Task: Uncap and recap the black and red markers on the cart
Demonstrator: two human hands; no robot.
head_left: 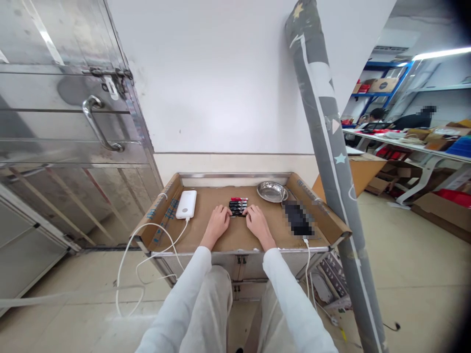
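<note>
Several black marker pens (237, 206) lie side by side in a small stack of rows on the cardboard-covered top of a metal cart, with a red marker pen (239, 199) along their far side. My left hand (220, 221) rests at the left ends of the pens, fingers curled and fingertips against the nearest black one. At the right ends, my right hand (255, 221) mirrors it, its bent fingertips touching the same near pens. The fingers partly hide the pen ends, and fine detail is too small to make out.
A white power bank (186, 204) with a cable lies left on the cardboard (198, 235). To the right are a round steel dish (271, 191) and a blurred dark phone (297, 219), plugged in. A grey patterned roll (327, 132) leans beside the cart; a metal door (66, 117) stands left.
</note>
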